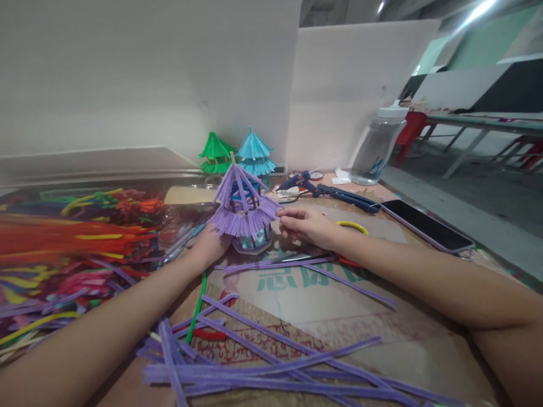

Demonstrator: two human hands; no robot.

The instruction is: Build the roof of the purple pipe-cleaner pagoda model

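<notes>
A small purple pavilion model point(246, 209) with a two-tiered roof of fuzzy pipe cleaners stands in front of me on a pale base. My left hand point(213, 246) is at its left side, closed against the lower part, with the fingers mostly hidden under the roof edge. At the right, my right hand point(306, 225) has its fingers curled, thumb and forefinger pinching the tip of the lower roof's edge. Loose purple pipe cleaners point(271, 373) lie crossed in the foreground, beside a green pipe cleaner point(197, 308).
Behind stand a green pavilion model point(215, 152) and a blue one point(254, 150). A glue gun point(299, 182), blue-handled tool point(350, 196), phone point(426, 225), water bottle point(377, 147) and yellow-handled scissors point(353, 227) lie right. Colourful pipe cleaner bundles point(76, 237) cover the left.
</notes>
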